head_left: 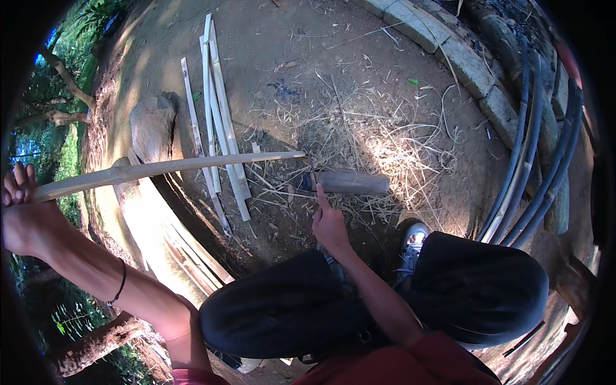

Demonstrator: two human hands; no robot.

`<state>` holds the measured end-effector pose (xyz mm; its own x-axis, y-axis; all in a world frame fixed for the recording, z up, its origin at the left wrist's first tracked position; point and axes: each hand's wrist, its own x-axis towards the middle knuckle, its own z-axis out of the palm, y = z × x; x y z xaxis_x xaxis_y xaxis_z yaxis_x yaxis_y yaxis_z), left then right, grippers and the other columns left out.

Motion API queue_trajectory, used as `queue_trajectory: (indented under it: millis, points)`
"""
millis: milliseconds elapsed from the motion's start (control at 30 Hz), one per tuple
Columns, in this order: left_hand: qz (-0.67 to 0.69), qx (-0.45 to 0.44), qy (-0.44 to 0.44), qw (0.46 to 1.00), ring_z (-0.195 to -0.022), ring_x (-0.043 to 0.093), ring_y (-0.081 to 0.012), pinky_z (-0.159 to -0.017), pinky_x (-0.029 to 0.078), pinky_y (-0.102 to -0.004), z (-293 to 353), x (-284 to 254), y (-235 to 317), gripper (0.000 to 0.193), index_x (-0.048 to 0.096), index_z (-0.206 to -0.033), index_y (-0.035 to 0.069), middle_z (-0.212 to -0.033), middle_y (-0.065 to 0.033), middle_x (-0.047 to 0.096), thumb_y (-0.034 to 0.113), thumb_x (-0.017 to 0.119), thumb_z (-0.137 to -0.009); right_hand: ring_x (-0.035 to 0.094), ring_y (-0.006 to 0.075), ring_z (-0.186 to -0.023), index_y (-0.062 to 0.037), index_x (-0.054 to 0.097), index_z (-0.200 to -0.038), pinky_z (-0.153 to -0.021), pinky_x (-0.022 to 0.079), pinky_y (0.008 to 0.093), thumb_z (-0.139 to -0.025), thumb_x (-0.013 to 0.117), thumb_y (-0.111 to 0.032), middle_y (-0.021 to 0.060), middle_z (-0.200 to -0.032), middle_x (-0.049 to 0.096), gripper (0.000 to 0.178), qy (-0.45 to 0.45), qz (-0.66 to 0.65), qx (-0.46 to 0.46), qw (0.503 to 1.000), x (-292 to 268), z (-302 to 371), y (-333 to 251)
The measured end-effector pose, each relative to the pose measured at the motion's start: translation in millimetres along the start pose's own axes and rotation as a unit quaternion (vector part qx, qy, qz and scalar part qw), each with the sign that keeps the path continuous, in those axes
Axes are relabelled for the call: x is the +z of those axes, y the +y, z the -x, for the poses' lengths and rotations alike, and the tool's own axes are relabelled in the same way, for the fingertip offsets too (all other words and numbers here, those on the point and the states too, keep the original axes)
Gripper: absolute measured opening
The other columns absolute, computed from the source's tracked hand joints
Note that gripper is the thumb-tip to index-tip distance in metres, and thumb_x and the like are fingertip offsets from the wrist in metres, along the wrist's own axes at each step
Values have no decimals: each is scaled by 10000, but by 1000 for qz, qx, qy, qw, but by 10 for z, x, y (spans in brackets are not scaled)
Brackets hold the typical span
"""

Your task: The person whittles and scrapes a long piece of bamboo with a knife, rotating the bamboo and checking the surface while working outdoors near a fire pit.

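Note:
At the far left my left hand (19, 192) is closed around one end of a long pale bamboo strip (186, 165). The strip reaches rightward across the view, with a node partway along it and its narrow tip above the ground near the middle. My right hand (330, 226) is in front of my knees, index finger stretched forward and the other fingers curled. What those fingers hold, if anything, is hidden. The index fingertip is at the left end of a short brown log (355, 182), which lies on its side. Whether it touches the log I cannot tell.
Several split strips (221, 122) lie on the dirt beyond the held strip. Curled shavings (398, 141) surround the log. A stump (153, 128) and more strips (186, 247) are at left. Dark poles (529, 147) and a block edging (471, 70) line the right.

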<state>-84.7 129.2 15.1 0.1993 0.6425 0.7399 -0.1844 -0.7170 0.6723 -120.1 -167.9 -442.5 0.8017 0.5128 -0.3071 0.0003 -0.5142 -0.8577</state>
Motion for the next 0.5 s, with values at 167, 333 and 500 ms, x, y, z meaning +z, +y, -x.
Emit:
queue_trajectory:
  millis: [167,333,500]
  points:
    - [0,-3,1,1000,-679,491,-216,-853,431,-425,31,-26,-40,277,415,-728,54,-679,-57,411,210,417,-957,582,423,-533,-56,306,-1521,-581,475,528,-876,504,0,229,-586,577,677,4,1,-23,1000,-61,89,-231]
    - [17,-15,-12,1000,-695,504,-222,-883,440,-436,-109,-137,-45,262,419,-730,52,-687,-59,415,179,419,-958,593,422,-545,-49,312,-1516,-585,482,525,-877,514,-15,236,-624,595,672,7,-17,-29,999,-125,13,-120]
    - [30,-17,-21,999,-711,516,-228,-912,449,-446,-176,-115,-56,248,422,-731,50,-695,-61,418,147,422,-960,606,422,-563,-30,352,-1493,-606,498,517,-878,514,-12,253,-686,620,636,-16,45,-8,999,-57,7,-198]
